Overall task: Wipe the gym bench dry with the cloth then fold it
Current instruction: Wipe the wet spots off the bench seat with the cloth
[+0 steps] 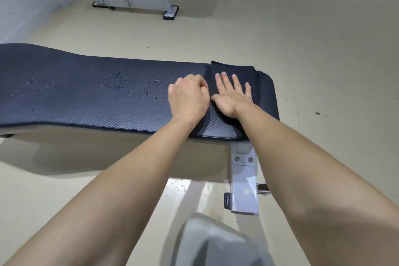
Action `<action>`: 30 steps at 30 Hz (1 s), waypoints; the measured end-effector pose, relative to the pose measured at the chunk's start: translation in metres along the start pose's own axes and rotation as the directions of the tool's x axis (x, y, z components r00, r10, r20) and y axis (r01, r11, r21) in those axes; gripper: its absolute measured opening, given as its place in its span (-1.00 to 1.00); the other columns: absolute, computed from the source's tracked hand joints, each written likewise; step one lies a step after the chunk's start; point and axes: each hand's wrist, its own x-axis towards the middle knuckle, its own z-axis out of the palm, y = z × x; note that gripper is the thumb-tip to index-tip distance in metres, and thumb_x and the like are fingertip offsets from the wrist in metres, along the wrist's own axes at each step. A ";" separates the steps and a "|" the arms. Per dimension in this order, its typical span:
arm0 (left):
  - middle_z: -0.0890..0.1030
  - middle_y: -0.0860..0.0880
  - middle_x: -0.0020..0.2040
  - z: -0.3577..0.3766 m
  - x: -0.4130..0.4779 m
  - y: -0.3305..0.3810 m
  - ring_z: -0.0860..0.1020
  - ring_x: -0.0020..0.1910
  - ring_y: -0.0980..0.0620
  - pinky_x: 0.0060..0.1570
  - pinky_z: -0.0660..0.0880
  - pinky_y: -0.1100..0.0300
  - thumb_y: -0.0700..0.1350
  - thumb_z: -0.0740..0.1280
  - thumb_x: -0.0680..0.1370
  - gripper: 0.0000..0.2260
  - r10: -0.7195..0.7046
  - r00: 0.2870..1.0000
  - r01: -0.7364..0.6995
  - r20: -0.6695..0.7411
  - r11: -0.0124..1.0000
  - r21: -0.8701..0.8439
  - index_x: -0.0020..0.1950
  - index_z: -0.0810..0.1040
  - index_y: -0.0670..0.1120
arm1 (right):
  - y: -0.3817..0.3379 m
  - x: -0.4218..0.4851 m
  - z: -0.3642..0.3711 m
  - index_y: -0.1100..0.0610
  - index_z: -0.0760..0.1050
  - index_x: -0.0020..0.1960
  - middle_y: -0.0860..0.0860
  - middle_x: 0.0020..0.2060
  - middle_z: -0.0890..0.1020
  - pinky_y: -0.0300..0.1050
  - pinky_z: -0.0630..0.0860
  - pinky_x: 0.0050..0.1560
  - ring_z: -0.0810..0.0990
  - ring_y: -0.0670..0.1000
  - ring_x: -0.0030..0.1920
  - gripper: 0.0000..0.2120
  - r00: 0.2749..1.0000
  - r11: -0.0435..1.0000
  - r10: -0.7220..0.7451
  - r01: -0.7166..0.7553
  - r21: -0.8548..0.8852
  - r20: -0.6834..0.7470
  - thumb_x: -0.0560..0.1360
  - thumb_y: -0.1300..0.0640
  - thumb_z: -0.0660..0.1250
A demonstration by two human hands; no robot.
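I am pressing my flat, open right hand (232,95) on the cloth (228,71) at the bench (86,97) end, my curled left hand (189,97) pinching its edge, risking missed droplets (116,84) mid-bench.

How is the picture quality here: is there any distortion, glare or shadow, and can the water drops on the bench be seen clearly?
Head view: wide-angle distortion bows the bench pad and stretches the forearms; lighting is soft and even, with a faint shadow on the floor under the bench; water drops show as small glints left of the left hand; the black cloth under the right hand is dark, its folds hard to read.
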 end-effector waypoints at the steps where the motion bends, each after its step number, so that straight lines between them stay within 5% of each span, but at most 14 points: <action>1: 0.63 0.07 -0.06 0.002 0.001 -0.002 0.52 0.01 -0.03 0.09 0.31 0.05 -0.15 0.19 0.52 -0.78 0.000 1.000 0.000 -0.014 1.000 0.008 -0.12 0.62 0.04 | 0.003 0.008 -0.002 -0.07 -0.35 0.60 -0.12 0.59 -0.32 0.20 -0.37 0.52 -0.36 -0.02 0.58 -0.31 1.000 1.000 0.001 0.000 0.005 -0.013 0.60 -0.11 -0.05; 5: 0.62 0.08 -0.01 -0.002 -0.001 -0.022 0.51 0.06 -0.02 0.15 0.30 0.06 -0.25 0.16 0.52 -0.72 -0.032 0.998 0.032 -0.061 0.999 0.000 -0.05 0.60 0.06 | -0.001 0.030 -0.005 0.02 -0.34 0.61 0.00 0.59 -0.34 0.18 -0.34 0.54 -0.35 0.04 0.58 -0.30 0.999 0.999 -0.002 0.000 -0.040 -0.049 0.62 -0.14 -0.07; 8: 0.63 0.05 0.06 -0.018 -0.012 -0.050 0.52 0.11 -0.04 0.18 0.34 0.03 -0.29 0.15 0.50 -0.68 -0.072 0.989 0.076 -0.129 0.997 0.032 0.05 0.58 0.03 | -0.039 0.027 0.004 -0.02 -0.26 0.63 -0.03 0.60 -0.30 0.17 -0.32 0.54 -0.34 0.04 0.59 -0.35 0.982 0.978 -0.187 0.187 -0.091 0.009 0.62 -0.13 -0.09; 12: 0.62 0.02 0.21 -0.036 -0.031 -0.078 0.50 0.24 -0.04 0.20 0.41 0.06 -0.27 0.14 0.54 -0.63 -0.159 0.975 0.161 -0.156 0.987 0.000 0.25 0.56 -0.02 | -0.091 -0.005 0.033 -0.06 -0.21 0.63 -0.08 0.61 -0.25 0.16 -0.29 0.56 -0.30 0.00 0.60 -0.38 0.863 0.846 -0.496 0.504 -0.174 0.091 0.63 -0.12 -0.10; 16: 0.61 0.00 0.27 -0.034 -0.047 -0.064 0.54 0.25 -0.08 0.19 0.45 0.05 -0.16 0.13 0.59 -0.64 -0.179 0.984 0.179 -0.017 0.984 0.014 0.32 0.55 0.02 | -0.072 -0.044 0.044 -0.02 -0.21 0.63 -0.11 0.62 -0.17 0.18 -0.25 0.56 -0.26 -0.03 0.60 -0.34 0.765 0.742 -0.629 0.644 -0.184 0.139 0.61 -0.11 -0.05; 19: 0.61 0.04 0.26 -0.015 -0.057 -0.030 0.57 0.20 -0.10 0.11 0.46 0.04 -0.13 0.10 0.59 -0.66 -0.070 0.993 0.055 0.100 0.987 0.153 0.25 0.57 0.07 | -0.027 -0.056 0.035 -0.03 -0.16 0.64 -0.13 0.63 -0.11 0.19 -0.23 0.56 -0.25 -0.06 0.60 -0.35 0.777 0.753 -0.618 0.628 -0.194 0.116 0.61 -0.14 -0.05; 23: 0.34 -0.03 0.54 0.029 -0.052 0.034 0.37 0.46 -0.10 0.29 0.36 -0.04 -0.15 0.04 0.62 -0.59 0.056 0.957 -0.112 0.286 0.977 0.184 0.44 0.42 -0.01 | 0.047 -0.063 0.020 -0.08 -0.27 0.62 -0.14 0.62 -0.13 0.18 -0.23 0.56 -0.29 -0.02 0.60 -0.34 0.844 0.818 -0.535 0.529 -0.225 0.036 0.61 -0.16 -0.09; 27: 0.53 -0.04 0.29 0.065 -0.055 0.105 0.59 0.07 -0.16 -0.18 0.42 0.00 -0.14 0.12 0.58 -0.74 0.228 0.921 -0.309 0.316 0.921 0.236 0.19 0.51 -0.05 | 0.114 -0.081 0.021 -0.09 -0.40 0.59 -0.07 0.62 -0.18 0.21 -0.22 0.56 -0.41 0.18 0.56 -0.27 0.936 0.930 -0.345 0.329 -0.166 -0.074 0.61 -0.10 0.01; 30: 0.64 0.03 0.08 0.075 -0.061 0.134 0.63 -0.08 -0.13 -0.27 0.40 0.08 -0.09 0.17 0.55 -0.77 0.341 0.900 -0.398 0.272 0.898 0.191 0.13 0.56 0.01 | 0.135 -0.102 0.026 0.01 -0.29 0.62 0.02 0.62 -0.12 0.15 -0.12 0.57 -0.31 0.20 0.59 -0.30 0.957 0.965 -0.261 0.254 -0.067 -0.130 0.62 -0.03 0.02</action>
